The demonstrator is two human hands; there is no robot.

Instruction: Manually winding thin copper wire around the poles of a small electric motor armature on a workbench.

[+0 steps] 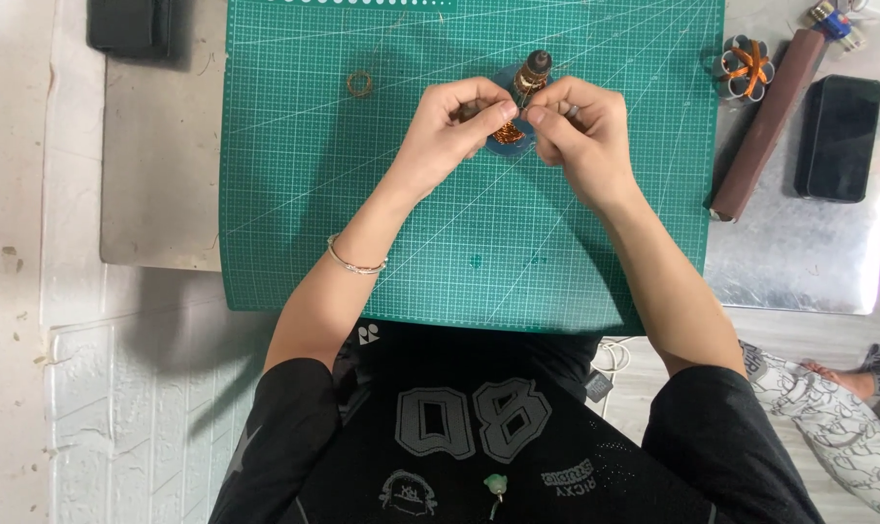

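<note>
I see both hands pinched on the coil (517,107), left hand (452,126) and right hand (578,131) hiding most of it, above the mat (362,213) middle; mat edges are free around.

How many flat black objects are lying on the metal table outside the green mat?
2: a flat black case at the right, beside the brown bar, and another black object at the top left corner, cut off by the frame edge. More may lie outside view.
</note>
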